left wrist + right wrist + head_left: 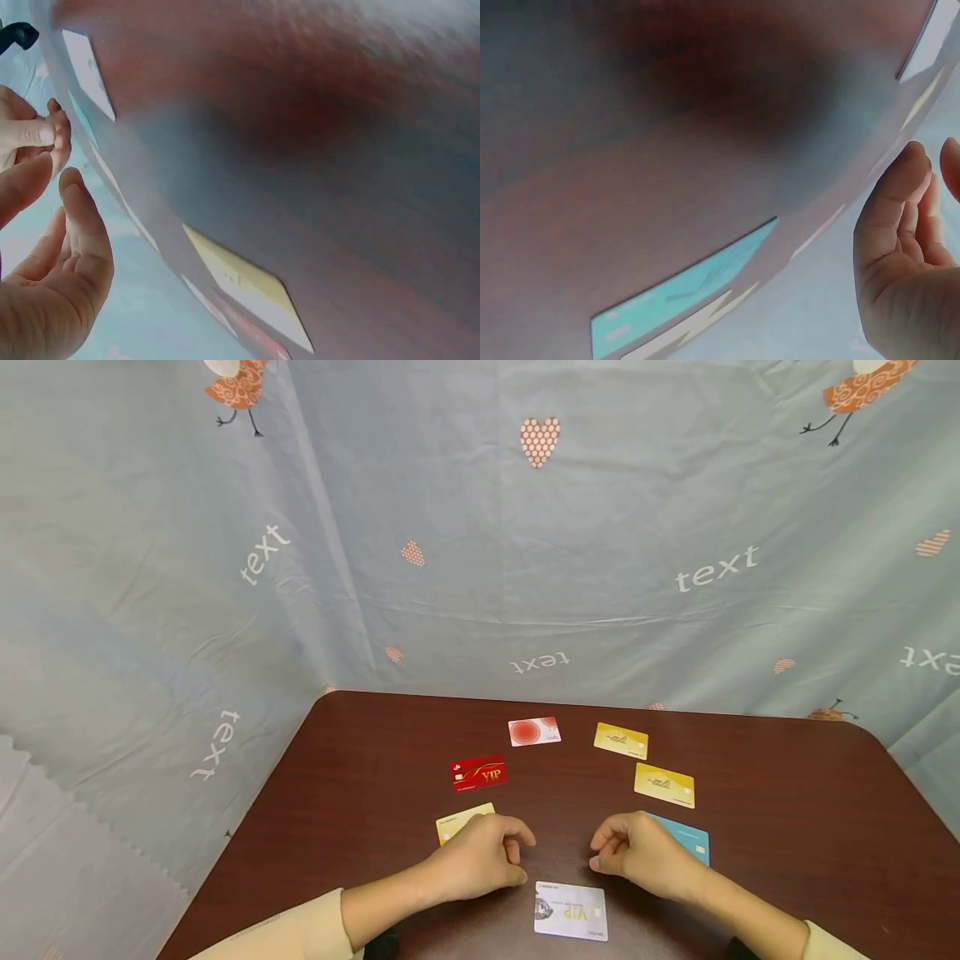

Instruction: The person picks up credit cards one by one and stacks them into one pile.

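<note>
Both hands hover over the table with fingers loosely bent and nothing between them. In the head view my left hand [480, 860] partly covers a pale yellow card [463, 820]. Facing it, my right hand [647, 857] overlaps part of a blue card [688, 840]. Between and just in front of the hands lies a white VIP card [571, 910], touched by neither. The left wrist view shows a gap between the left thumb and fingertips, with the yellow card [244, 281] apart from them. Thumb and fingers also stand apart in the right wrist view, away from the teal-blue card [682, 292].
Farther back on the dark brown table [375, 735] lie a red VIP card [478, 774], a white card with a red circle [534, 732] and two golden yellow cards [621, 741]. The cards form an arc. A patterned curtain [450, 610] hangs behind the table.
</note>
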A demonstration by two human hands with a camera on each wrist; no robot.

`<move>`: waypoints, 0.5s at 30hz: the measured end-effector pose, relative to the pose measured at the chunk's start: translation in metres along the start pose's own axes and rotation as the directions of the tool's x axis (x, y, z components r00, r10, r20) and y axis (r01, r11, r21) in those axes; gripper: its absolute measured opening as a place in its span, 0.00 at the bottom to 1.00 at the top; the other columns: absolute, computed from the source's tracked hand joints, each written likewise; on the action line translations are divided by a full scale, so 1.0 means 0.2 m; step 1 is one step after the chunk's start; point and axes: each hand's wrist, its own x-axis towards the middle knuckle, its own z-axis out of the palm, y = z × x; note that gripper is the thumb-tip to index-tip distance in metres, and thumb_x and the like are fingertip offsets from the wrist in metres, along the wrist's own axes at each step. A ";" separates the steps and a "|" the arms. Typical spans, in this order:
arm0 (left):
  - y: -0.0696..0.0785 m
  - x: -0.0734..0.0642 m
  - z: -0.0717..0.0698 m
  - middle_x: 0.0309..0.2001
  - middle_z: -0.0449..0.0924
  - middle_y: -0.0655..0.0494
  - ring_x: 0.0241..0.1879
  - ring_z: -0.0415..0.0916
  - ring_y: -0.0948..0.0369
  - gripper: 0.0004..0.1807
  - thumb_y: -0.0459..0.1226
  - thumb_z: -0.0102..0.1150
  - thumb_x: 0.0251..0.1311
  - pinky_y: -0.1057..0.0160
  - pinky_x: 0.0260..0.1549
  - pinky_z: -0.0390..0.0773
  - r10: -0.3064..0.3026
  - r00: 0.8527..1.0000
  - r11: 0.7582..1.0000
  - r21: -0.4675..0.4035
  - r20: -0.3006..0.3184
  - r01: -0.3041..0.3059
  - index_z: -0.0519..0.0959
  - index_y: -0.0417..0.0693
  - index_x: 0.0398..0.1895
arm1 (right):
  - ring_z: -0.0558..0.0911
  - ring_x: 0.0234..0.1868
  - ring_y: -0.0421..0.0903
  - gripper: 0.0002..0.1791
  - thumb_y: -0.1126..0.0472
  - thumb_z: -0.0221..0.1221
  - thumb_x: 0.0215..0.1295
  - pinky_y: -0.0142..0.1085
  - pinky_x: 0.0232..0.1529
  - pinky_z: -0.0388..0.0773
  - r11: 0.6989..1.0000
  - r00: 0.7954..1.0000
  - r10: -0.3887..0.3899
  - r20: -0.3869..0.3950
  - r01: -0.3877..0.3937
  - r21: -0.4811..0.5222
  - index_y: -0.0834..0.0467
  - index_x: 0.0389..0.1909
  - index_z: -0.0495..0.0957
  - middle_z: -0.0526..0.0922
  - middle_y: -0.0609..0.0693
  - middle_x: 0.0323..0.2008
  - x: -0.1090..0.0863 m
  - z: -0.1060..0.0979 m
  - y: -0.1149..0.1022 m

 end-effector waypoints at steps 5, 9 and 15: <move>-0.01 -0.03 -0.07 0.27 0.75 0.61 0.21 0.66 0.69 0.18 0.24 0.74 0.52 0.70 0.23 0.71 0.013 0.998 0.999 0.037 -0.060 -0.010 0.84 0.35 0.48 | 0.79 0.29 0.39 0.08 0.65 0.73 0.62 0.30 0.28 0.78 0.999 0.999 -0.036 0.011 0.036 -0.038 0.61 0.36 0.83 0.82 0.45 0.29 0.02 -0.03 -0.03; -0.02 -0.05 -0.11 0.33 0.79 0.56 0.23 0.70 0.67 0.18 0.25 0.73 0.54 0.68 0.23 0.74 0.014 0.995 0.997 0.078 -0.103 -0.006 0.85 0.37 0.49 | 0.80 0.31 0.39 0.11 0.63 0.74 0.61 0.31 0.31 0.79 0.996 0.999 -0.045 0.017 0.046 -0.073 0.62 0.38 0.83 0.82 0.44 0.30 0.06 -0.06 -0.06; -0.04 -0.09 -0.18 0.38 0.81 0.52 0.24 0.71 0.64 0.19 0.26 0.72 0.53 0.66 0.23 0.75 0.027 0.982 0.990 0.142 -0.189 0.001 0.85 0.39 0.50 | 0.82 0.39 0.45 0.15 0.61 0.74 0.62 0.33 0.39 0.80 0.994 0.998 -0.052 0.038 0.055 -0.090 0.62 0.44 0.83 0.84 0.48 0.37 0.12 -0.07 -0.11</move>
